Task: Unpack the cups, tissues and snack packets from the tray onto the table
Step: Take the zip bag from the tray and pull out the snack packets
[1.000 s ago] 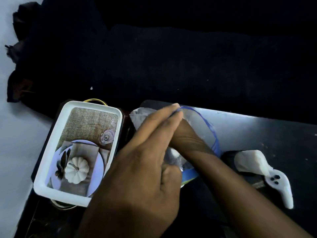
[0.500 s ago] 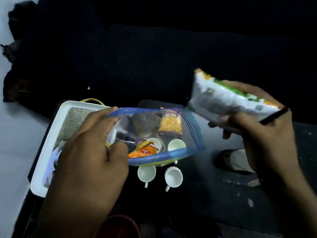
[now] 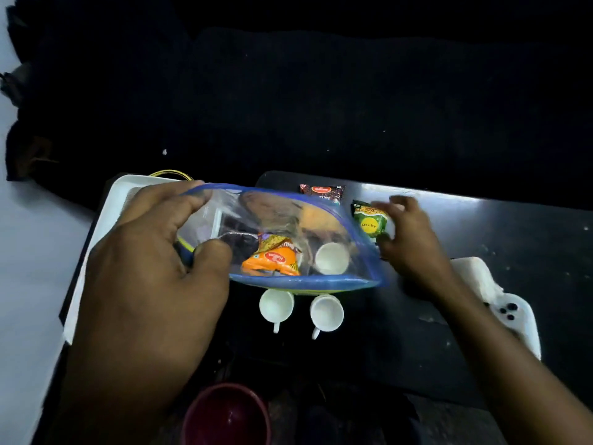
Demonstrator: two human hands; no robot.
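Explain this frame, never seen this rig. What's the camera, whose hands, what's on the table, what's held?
There is no robot here: one wide-angle camera on a person's head looks down at their two bare hands.

The left hand pinches a clear zip bag by its blue-edged mouth, above the dark table. Inside the bag you can see an orange packet, a white cup and other items too blurred to name.

The right hand is on a green packet near the table's far edge; its fingers curl around it, though motion blur hides how firm the grip is. A dark red packet lies beyond it.

Two white cups stand on the table below the bag. A white tray sits at left, mostly hidden by the hand.
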